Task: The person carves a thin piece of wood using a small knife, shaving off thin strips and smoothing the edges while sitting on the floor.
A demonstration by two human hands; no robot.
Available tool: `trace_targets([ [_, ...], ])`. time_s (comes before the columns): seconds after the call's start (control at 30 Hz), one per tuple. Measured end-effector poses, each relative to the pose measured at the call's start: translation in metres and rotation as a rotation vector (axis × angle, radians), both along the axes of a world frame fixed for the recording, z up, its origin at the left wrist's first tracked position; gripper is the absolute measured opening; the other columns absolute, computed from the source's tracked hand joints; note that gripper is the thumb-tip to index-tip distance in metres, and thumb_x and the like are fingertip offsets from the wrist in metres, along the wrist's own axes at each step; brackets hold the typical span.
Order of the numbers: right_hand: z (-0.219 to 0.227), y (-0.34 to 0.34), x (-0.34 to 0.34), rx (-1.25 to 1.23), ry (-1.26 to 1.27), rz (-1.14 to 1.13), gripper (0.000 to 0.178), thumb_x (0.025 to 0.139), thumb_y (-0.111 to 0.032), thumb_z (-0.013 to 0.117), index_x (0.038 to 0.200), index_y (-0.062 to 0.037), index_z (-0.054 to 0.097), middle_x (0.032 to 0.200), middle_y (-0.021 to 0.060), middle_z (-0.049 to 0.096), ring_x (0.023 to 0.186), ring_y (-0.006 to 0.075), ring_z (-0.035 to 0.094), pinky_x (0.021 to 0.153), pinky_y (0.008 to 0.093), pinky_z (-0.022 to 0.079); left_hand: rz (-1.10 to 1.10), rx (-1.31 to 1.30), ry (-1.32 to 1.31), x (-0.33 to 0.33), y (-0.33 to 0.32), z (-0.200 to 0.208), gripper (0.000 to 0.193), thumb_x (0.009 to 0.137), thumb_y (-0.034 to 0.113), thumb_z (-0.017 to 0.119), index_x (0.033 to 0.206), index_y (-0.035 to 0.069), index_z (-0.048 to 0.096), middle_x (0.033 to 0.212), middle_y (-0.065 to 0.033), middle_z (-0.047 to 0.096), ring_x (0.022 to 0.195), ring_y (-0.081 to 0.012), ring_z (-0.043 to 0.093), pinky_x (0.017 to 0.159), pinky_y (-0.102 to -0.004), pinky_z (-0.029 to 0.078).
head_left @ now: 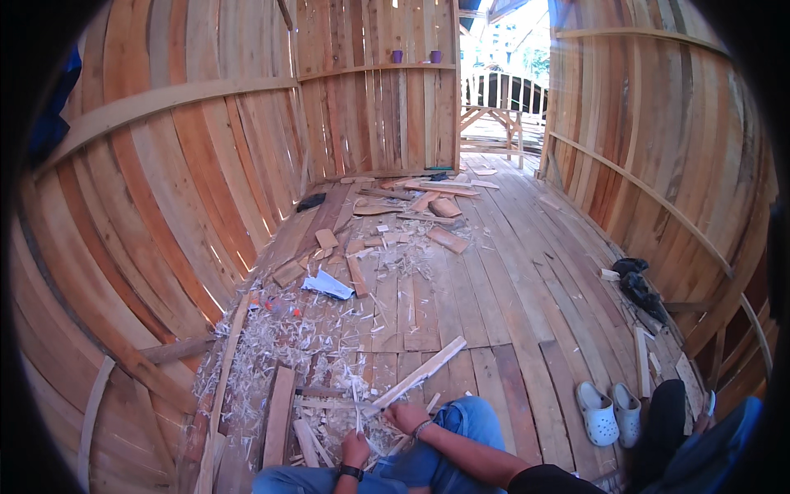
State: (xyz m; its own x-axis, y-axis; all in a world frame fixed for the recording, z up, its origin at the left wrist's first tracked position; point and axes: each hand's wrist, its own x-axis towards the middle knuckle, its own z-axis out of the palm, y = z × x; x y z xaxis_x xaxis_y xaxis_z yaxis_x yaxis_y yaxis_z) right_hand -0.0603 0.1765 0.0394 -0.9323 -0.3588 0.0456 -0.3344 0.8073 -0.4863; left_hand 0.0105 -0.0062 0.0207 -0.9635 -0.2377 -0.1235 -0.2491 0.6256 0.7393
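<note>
My left hand [355,449], with a dark watch on its wrist, is closed around the lower end of a thin pale wood strip [357,405] that points up and away from me. My right hand [406,417], with a bracelet at the wrist, is closed just to the right of that strip; what it grips is too small to make out. A long pale wooden batten [421,374] slants up to the right from beside my right hand. Both hands are low, in front of my jeans-clad knees. Wood shavings [271,354] cover the floor around them.
A reddish plank [279,416] lies left of my hands. Offcuts [447,239] and a white-blue sheet [328,285] lie farther off. Pale clogs [597,413] stand at right, beside another person's leg [662,424]. Board walls [197,140] flank the floor; a doorway opens at the back.
</note>
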Motion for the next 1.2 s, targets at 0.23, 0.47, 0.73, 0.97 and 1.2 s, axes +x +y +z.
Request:
trace_targets([
  [0.23, 0.016, -0.006, 0.015, -0.014, -0.082, 0.040, 0.044, 0.093, -0.050, 0.047, 0.101, -0.0104, 0.064, 0.081, 0.0208, 0.067, 0.077, 0.0397, 0.066, 0.068, 0.0521, 0.052, -0.005, 0.011, 0.039, -0.004, -0.010, -0.019, 0.028, 0.092, 0.019, 0.046, 0.094, -0.005, 0.060, 0.092, -0.0299, 0.062, 0.090, -0.0481, 0.058, 0.080, -0.0527, 0.045],
  [0.47, 0.004, -0.004, 0.012, 0.047, -0.105, 0.118, 0.045, 0.093, -0.051, 0.046, 0.106, -0.0110, 0.062, 0.085, 0.0220, 0.067, 0.080, 0.0405, 0.066, 0.069, 0.0527, 0.053, 0.010, 0.036, 0.015, -0.004, -0.011, -0.020, 0.030, 0.092, 0.020, 0.045, 0.097, -0.006, 0.060, 0.093, -0.0299, 0.062, 0.091, -0.0474, 0.059, 0.081, -0.0525, 0.045],
  [0.73, 0.008, -0.014, 0.017, 0.036, -0.079, 0.071, 0.042, 0.093, -0.050, 0.048, 0.100, -0.0121, 0.063, 0.078, 0.0194, 0.067, 0.074, 0.0396, 0.065, 0.067, 0.0506, 0.052, 0.022, 0.019, 0.028, -0.007, -0.012, -0.022, 0.031, 0.092, 0.021, 0.045, 0.097, -0.006, 0.059, 0.093, -0.0295, 0.062, 0.090, -0.0473, 0.059, 0.081, -0.0530, 0.045],
  [0.97, 0.009, -0.003, 0.004, -0.005, -0.077, -0.028, 0.043, 0.093, -0.050, 0.049, 0.098, -0.0098, 0.064, 0.078, 0.0215, 0.066, 0.072, 0.0409, 0.065, 0.065, 0.0520, 0.052, 0.005, 0.050, 0.053, -0.006, -0.003, -0.007, 0.029, 0.092, 0.019, 0.045, 0.098, -0.005, 0.060, 0.094, -0.0295, 0.062, 0.093, -0.0471, 0.059, 0.080, -0.0524, 0.045],
  [1.2, 0.017, -0.008, 0.010, -0.003, -0.075, 0.023, 0.043, 0.093, -0.050, 0.048, 0.100, -0.0107, 0.063, 0.077, 0.0211, 0.066, 0.073, 0.0411, 0.065, 0.066, 0.0526, 0.052, -0.003, 0.025, 0.027, -0.003, -0.004, -0.005, 0.030, 0.092, 0.020, 0.044, 0.097, -0.004, 0.061, 0.095, -0.0301, 0.062, 0.093, -0.0472, 0.059, 0.080, -0.0528, 0.045],
])
